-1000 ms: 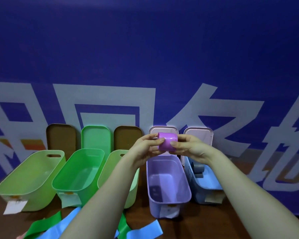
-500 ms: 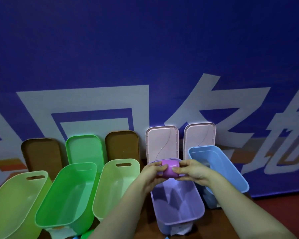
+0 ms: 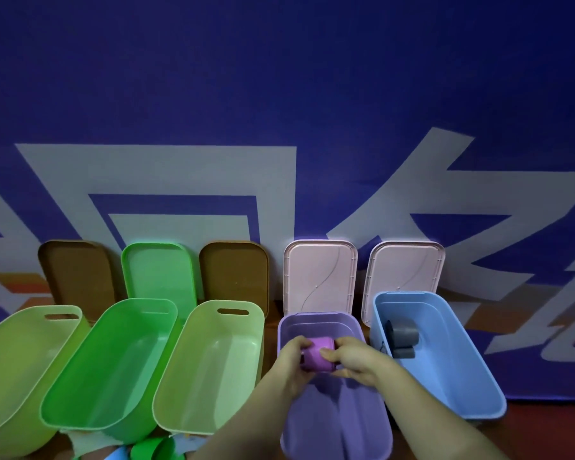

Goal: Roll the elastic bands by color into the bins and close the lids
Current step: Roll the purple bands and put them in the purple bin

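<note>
A rolled purple band (image 3: 317, 354) sits between both my hands, held inside the mouth of the purple bin (image 3: 362, 436). My left hand (image 3: 294, 356) grips its left end and my right hand (image 3: 352, 358) grips its right end. To the right, the blue bin (image 3: 462, 366) holds grey rolled bands (image 3: 402, 336). Left of the purple bin stand a pale green bin (image 3: 210, 370), a bright green bin (image 3: 113, 366) and another pale green bin (image 3: 20, 376), all open with nothing visible inside.
Five lids lean on the blue banner wall behind the bins: brown lid (image 3: 77, 277), green lid (image 3: 160, 277), brown lid (image 3: 234, 273), pink lid (image 3: 319, 277), pink lid (image 3: 402, 273). Loose green band (image 3: 153, 449) and blue band (image 3: 118, 454) pieces lie at the bottom edge.
Both hands have lowered the purple roll from above the lids down into the top of the purple bin. The view has moved closer to the bins.
</note>
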The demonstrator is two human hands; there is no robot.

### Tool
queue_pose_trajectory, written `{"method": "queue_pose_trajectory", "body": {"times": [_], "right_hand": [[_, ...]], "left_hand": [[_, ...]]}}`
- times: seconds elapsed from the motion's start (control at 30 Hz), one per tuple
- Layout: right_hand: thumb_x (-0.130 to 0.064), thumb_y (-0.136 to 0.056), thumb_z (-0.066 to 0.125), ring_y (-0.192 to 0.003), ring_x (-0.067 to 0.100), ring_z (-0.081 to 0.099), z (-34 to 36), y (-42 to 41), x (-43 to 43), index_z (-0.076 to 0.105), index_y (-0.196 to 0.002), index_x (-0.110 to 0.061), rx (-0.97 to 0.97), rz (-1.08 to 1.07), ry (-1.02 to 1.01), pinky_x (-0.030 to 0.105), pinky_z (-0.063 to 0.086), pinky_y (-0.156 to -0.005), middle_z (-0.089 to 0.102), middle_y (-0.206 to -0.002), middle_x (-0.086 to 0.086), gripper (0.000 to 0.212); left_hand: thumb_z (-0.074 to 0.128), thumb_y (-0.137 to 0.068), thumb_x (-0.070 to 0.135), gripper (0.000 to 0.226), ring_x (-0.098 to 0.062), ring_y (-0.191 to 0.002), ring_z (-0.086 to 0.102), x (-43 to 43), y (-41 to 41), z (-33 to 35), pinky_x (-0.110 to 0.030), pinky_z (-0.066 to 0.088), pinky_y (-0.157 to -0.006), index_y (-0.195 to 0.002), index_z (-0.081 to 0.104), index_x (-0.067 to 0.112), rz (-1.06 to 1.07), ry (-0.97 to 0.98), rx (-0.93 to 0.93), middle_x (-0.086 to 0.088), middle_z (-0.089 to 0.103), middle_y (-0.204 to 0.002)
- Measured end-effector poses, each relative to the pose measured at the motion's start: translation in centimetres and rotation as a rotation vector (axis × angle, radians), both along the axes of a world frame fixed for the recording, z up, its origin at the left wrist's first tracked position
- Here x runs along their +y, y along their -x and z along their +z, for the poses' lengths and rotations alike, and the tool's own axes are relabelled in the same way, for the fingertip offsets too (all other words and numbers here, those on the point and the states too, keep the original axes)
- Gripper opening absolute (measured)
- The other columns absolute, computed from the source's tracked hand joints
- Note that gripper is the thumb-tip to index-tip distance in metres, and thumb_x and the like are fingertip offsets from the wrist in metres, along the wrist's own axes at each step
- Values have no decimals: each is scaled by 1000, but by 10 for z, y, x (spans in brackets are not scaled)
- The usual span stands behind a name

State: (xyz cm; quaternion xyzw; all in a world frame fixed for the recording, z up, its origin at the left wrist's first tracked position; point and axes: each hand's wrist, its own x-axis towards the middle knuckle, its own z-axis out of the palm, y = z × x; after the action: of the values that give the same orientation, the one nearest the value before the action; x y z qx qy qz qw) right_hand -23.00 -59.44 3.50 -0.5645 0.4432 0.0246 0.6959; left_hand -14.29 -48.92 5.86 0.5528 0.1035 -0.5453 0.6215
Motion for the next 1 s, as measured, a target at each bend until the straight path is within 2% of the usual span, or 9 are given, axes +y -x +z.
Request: {"method": "queue_pose_trajectory", "body": {"times": [0.07,0.17,0.3,0.47,0.57,0.63,0.77,0.9,1.0], "right_hand": [[-9,-95,56,-99,19,66,-14,-6,-3,53,-125,-3,20,-10,-25,29,56,-84,65,-117,13,31],[-9,-94,55,-105,23,64,-30,-13,-6,52,-126,-5,54,-21,-39,34,54,-92,64,-119,13,32],[-13,-94,56,-106,23,63,-42,-18,-9,51,-124,-11,99,-16,-33,39,51,-97,63,-119,10,31],[-16,-94,57,-103,23,64,-54,-20,-14,50,-125,-13,179,-33,-23,33,56,-82,64,-120,9,33],[-17,-94,57,-104,23,62,-55,-25,-16,53,-123,-12,226,-54,-11,27,51,-70,62,-122,10,30],[-16,-94,56,-104,23,61,-57,-29,-13,56,-116,-13,240,-74,-21,27,50,-68,63,-121,10,22],[-13,-95,55,-101,24,61,-64,-33,-11,58,-109,-12,231,-104,-51,27,52,-71,65,-117,12,14],[-20,-94,57,-101,24,63,-69,-36,-14,58,-113,-10,236,-91,-16,32,53,-85,66,-114,12,21],[-22,-95,55,-93,25,66,-69,-37,-15,57,-118,-8,217,-96,2,29,55,-71,67,-110,14,27]], "left_hand": [[47,-87,9,37,-32,-78,59,-5,-1,-10,-36,58,-58,-119,56,-9,20,-29,-4,-20,61,-92],[46,-86,10,34,-36,-84,58,-14,-1,-18,-45,52,-81,-113,57,-8,52,-60,0,-22,62,-94],[43,-87,7,23,-34,-71,55,-21,0,-21,-39,49,-62,-100,54,-7,103,-84,26,-20,57,-82],[47,-88,9,27,-33,-70,54,-28,0,-29,-34,44,-57,-105,58,-9,62,-162,15,-20,58,-85],[49,-89,11,36,-34,-80,55,-35,0,-32,-39,49,-68,-116,57,-11,63,-179,-4,-22,59,-93],[43,-95,10,29,-30,-79,50,-35,1,-29,-39,45,-80,-112,54,-11,22,-184,-15,-16,54,-83],[41,-96,13,40,-27,-73,50,-39,-3,-41,-31,41,-71,-127,50,-11,42,-202,-10,-14,54,-85],[43,-96,13,30,-28,-71,52,-37,-4,-38,-33,44,-69,-110,56,-11,18,-222,-37,-16,57,-83],[46,-96,13,29,-39,-99,57,-42,-7,-44,-43,48,-90,-115,55,-6,7,-238,-86,-25,60,-110]]}}
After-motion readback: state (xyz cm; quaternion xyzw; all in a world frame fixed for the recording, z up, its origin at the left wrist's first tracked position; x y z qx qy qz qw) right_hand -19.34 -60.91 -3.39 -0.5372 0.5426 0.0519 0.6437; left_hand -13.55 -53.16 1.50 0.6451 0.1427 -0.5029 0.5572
